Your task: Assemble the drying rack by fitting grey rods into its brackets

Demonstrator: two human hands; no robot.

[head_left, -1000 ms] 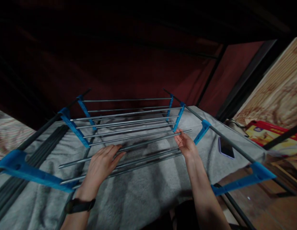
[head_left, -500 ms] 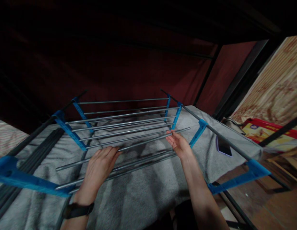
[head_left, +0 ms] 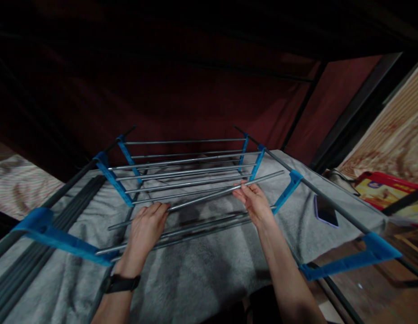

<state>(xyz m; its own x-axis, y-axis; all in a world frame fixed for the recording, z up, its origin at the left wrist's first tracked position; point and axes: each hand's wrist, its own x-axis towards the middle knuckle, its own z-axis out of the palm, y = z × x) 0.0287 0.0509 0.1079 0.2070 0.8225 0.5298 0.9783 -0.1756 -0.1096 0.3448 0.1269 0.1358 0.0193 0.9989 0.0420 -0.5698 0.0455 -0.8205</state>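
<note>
A loose grey metal tube (head_left: 202, 197) spans the gap between my two hands, its right end raised higher than its left. My left hand (head_left: 148, 225) is closed over it from above, with a dark watch band on the wrist. The fingers of my right hand (head_left: 252, 198) pinch it nearer its right end. Around the tube stands a rack frame: blue plastic brackets, such as the near left one (head_left: 56, 236) and the right one (head_left: 288, 191), sit on dark side poles (head_left: 330, 207). Several fitted tubes (head_left: 191, 171) cross between the brackets behind my hands.
Grey fleece cloth (head_left: 195, 279) lies under the frame. A bundle of spare dark tubes (head_left: 56, 238) rests at the left. On the cloth at the right is a phone (head_left: 326, 210); beyond it is a red and yellow box (head_left: 386, 191). A dark red wall (head_left: 182, 103) stands behind.
The tube's right end has risen and shifted right, so the tube tilts more. Both hands still hold it. The whole view has shifted slightly, with the frame appearing farther right.
</note>
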